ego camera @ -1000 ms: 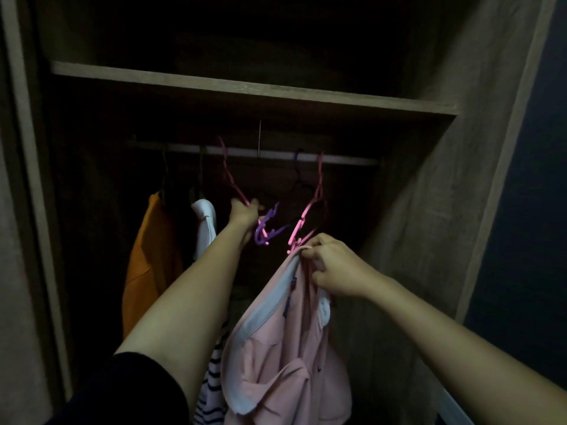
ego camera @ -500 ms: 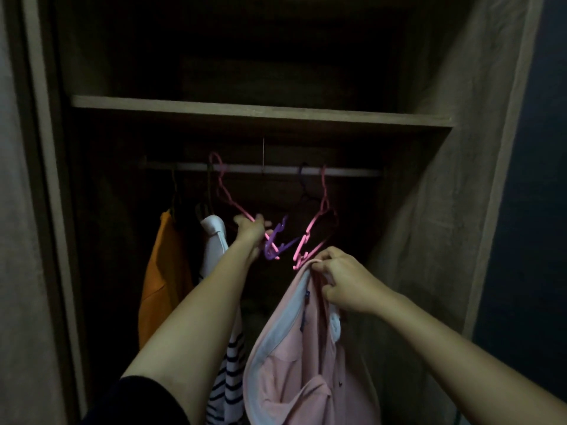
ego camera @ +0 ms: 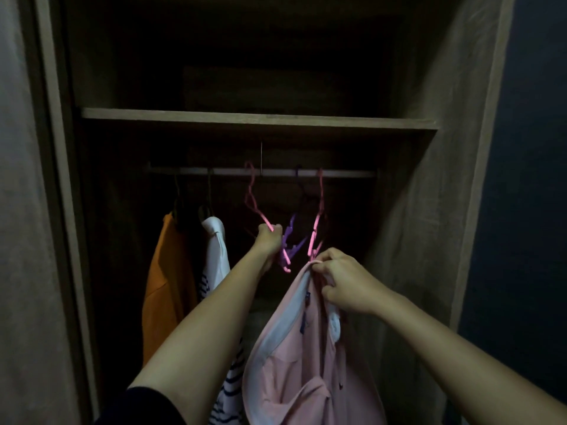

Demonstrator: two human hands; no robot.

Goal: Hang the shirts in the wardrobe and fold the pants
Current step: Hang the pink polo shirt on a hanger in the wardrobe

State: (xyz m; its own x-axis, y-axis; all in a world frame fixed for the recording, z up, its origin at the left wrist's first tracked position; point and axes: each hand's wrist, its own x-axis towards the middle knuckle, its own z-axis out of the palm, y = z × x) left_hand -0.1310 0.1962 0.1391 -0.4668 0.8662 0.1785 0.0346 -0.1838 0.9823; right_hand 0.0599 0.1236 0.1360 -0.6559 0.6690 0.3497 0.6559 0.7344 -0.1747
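A pink shirt (ego camera: 306, 363) with a white collar hangs from my right hand (ego camera: 346, 283), which pinches its top edge just below the empty hangers. My left hand (ego camera: 270, 240) reaches into the dark wardrobe and grips the lower arm of a pink hanger (ego camera: 253, 197) whose hook sits on the rail (ego camera: 264, 171). A purple hanger (ego camera: 291, 237) and another pink hanger (ego camera: 317, 228) dangle between my two hands.
An orange shirt (ego camera: 165, 286) and a white striped shirt (ego camera: 216, 259) hang on dark hangers at the rail's left end. A wooden shelf (ego camera: 257, 118) runs above the rail. The wardrobe's side walls (ego camera: 429, 240) close in on both sides.
The view has tilted upward, so shelf and rail sit lower in frame. My left hand keeps its grip on the pink hanger, and my right hand still holds the shirt's top edge.
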